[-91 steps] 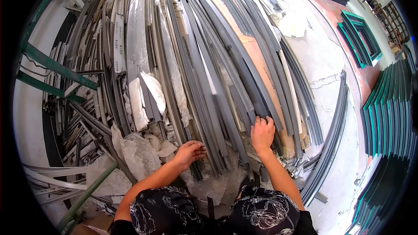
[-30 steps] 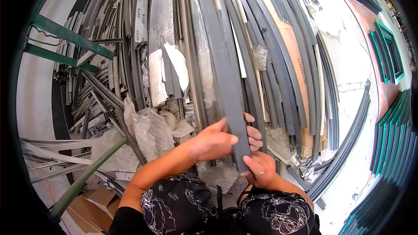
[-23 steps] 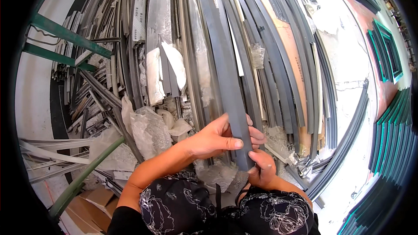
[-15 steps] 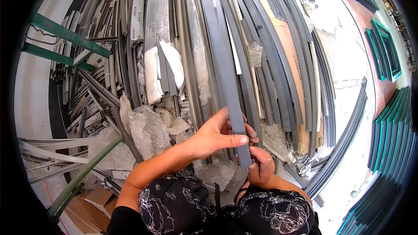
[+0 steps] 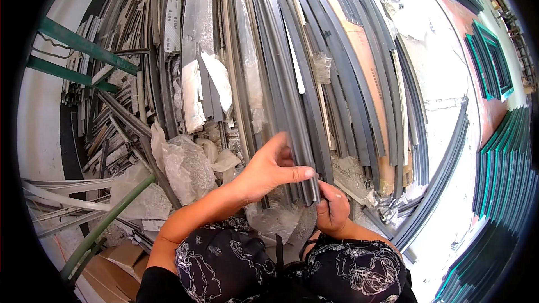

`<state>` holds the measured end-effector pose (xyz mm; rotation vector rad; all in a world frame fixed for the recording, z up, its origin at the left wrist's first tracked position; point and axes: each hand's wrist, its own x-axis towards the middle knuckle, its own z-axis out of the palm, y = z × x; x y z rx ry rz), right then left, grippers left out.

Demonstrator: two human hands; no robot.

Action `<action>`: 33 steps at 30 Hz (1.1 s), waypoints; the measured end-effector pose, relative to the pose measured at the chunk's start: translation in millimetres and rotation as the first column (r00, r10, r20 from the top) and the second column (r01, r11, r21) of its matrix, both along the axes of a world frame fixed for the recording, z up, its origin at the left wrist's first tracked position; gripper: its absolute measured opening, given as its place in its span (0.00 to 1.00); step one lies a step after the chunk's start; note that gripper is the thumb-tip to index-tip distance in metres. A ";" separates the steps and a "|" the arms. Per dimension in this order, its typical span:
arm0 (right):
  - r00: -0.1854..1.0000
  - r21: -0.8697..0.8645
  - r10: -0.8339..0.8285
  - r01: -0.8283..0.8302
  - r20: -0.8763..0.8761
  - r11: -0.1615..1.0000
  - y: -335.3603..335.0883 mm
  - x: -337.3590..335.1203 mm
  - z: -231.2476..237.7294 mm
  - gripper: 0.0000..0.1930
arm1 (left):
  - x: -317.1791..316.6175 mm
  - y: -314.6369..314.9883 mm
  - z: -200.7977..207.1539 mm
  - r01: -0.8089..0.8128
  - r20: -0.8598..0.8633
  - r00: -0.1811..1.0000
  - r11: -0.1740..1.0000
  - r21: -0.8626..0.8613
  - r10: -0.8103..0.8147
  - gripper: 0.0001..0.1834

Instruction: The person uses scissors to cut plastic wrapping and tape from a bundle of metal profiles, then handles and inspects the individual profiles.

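A long dark grey profile strip (image 5: 292, 118) runs away from me, its near end close to my body, with a grooved, ridged face turned up. My left hand (image 5: 275, 169) grips it a little above that end, thumb across the top and fingers curled round the left side and beneath. At the very end, my right hand (image 5: 333, 209) pinches the strip from the right, its thumb and fingers by the edge. Beneath and beside the strip lie many similar grey strips (image 5: 342, 95), their near ends uneven.
Crumpled clear plastic (image 5: 188, 165) lies left of my hands. Green metal bars (image 5: 84, 45) jut in from the left, above a cardboard box (image 5: 115, 269). Offcuts (image 5: 101, 129) are heaped at the left. Stacked dark frames with green edges (image 5: 502, 168) stand at the right.
The strip has been rolled over: its smooth flat face was up, and now the grooved side shows. Both hands keep hold of it near the end.
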<state>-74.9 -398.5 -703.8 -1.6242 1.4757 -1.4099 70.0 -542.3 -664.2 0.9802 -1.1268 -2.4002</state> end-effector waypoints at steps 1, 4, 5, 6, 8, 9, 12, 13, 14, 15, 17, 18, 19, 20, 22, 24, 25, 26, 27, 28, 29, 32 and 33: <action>0.999 -0.011 -0.009 0.008 -0.046 1.000 -1.9 -1.2 1.9 0.16 | -2.9 1.8 0.6 -0.031 0.033 0.999 0.999 -0.012 0.032 0.35; 0.990 -0.026 -0.043 0.040 -0.137 0.999 -5.3 0.4 0.1 0.15 | -5.7 3.7 2.9 -0.046 0.056 0.997 0.999 0.006 0.046 0.32; 0.986 -0.040 -0.039 0.033 -0.159 0.999 -4.6 -3.0 -2.4 0.15 | -3.8 3.4 2.6 -0.060 0.071 0.996 0.998 0.025 0.058 0.31; 0.981 -0.028 -0.064 0.060 -0.183 0.998 -3.2 -11.9 -4.9 0.15 | -2.7 4.9 -1.7 -0.070 0.069 0.996 0.996 0.064 0.065 0.31; 0.977 -0.032 0.104 -0.112 -0.188 0.993 -7.2 -29.5 -10.1 0.15 | -0.2 5.0 -3.7 -0.068 0.138 0.989 0.992 0.107 0.053 0.31; 0.971 -0.116 0.004 -0.033 -0.241 0.993 -12.1 -42.0 -12.7 0.14 | 0.9 4.8 -3.1 -0.056 0.130 0.991 0.993 0.104 0.042 0.31; 0.748 -0.101 -0.456 0.470 -0.482 0.877 -28.6 -93.3 -33.5 0.12 | 9.4 8.1 -14.5 -0.112 0.230 0.969 0.988 0.105 0.085 0.25; 0.625 -0.088 -0.537 0.602 -0.567 0.794 -31.6 -115.6 -40.5 0.15 | 8.7 9.3 -14.8 -0.121 0.236 0.967 0.987 0.101 0.094 0.25; 0.455 -0.108 -0.531 0.679 -0.715 0.726 -22.1 -147.0 -47.2 0.17 | 1.2 10.3 -12.5 -0.097 0.285 0.956 0.992 0.084 0.070 0.29; 0.285 -0.137 -0.493 0.741 -0.822 0.657 -13.4 -175.0 -58.6 0.20 | -2.0 10.7 -10.5 -0.082 0.354 0.934 0.995 0.061 0.055 0.33; 0.292 0.002 -0.369 0.787 -0.883 0.617 1.0 -210.7 -79.9 0.24 | -2.4 12.7 -26.0 -0.050 0.358 0.933 0.999 0.011 0.042 0.32; 0.317 0.013 -0.371 0.775 -0.873 0.632 -2.4 -209.6 -81.1 0.24 | -3.1 13.4 -26.2 -0.059 0.349 0.936 0.998 0.008 0.053 0.31; 0.314 0.052 -0.317 0.780 -0.895 0.623 -6.6 -205.1 -77.9 0.25 | -1.0 13.4 -26.8 -0.068 0.342 0.938 0.998 0.006 0.062 0.30; 0.307 0.088 -0.261 0.785 -0.915 0.613 -12.3 -200.1 -78.6 0.27 | 3.6 13.0 -27.8 -0.085 0.359 0.930 0.996 -0.001 0.080 0.30; 0.319 0.110 -0.245 0.784 -0.916 0.611 -20.8 -193.8 -85.3 0.27 | 8.5 12.1 -29.6 -0.116 0.333 0.937 0.993 -0.003 0.110 0.29; 0.317 0.112 -0.242 0.788 -0.917 0.606 -28.2 -194.0 -83.6 0.28 | 9.4 10.5 -26.9 -0.117 0.343 0.933 0.993 -0.004 0.111 0.29; 0.355 0.156 -0.256 0.807 -0.899 0.570 -28.0 -196.5 -78.6 0.28 | 7.6 9.8 -24.3 -0.109 0.348 0.932 0.994 -0.004 0.103 0.29; 0.392 0.199 -0.273 0.821 -0.879 0.535 -26.7 -199.3 -73.8 0.28 | 6.7 12.4 -27.5 -0.090 0.336 0.938 0.996 -0.004 0.086 0.29; 0.379 0.175 -0.293 0.823 -0.878 0.540 -23.4 -204.8 -73.2 0.28 | 2.5 13.9 -30.0 -0.092 0.345 0.935 0.996 0.001 0.086 0.31; 0.377 0.179 -0.282 0.823 -0.882 0.540 -21.8 -206.0 -80.3 0.28 | 2.6 17.0 -33.4 -0.139 0.340 0.932 0.990 0.018 0.124 0.31; 0.374 0.182 -0.273 0.823 -0.886 0.538 -21.4 -206.7 -85.1 0.28 | 3.9 17.9 -37.1 -0.184 0.333 0.929 0.982 0.035 0.162 0.31; 0.490 0.189 -0.423 0.793 -0.762 0.579 -23.5 -200.1 -85.8 0.28 | 14.5 17.3 -50.0 -0.173 0.279 0.951 0.978 0.117 0.135 0.32; 0.488 0.171 -0.437 0.791 -0.755 0.588 -22.1 -199.1 -85.7 0.28 | 13.7 17.6 -49.1 -0.186 0.270 0.953 0.967 0.172 0.135 0.29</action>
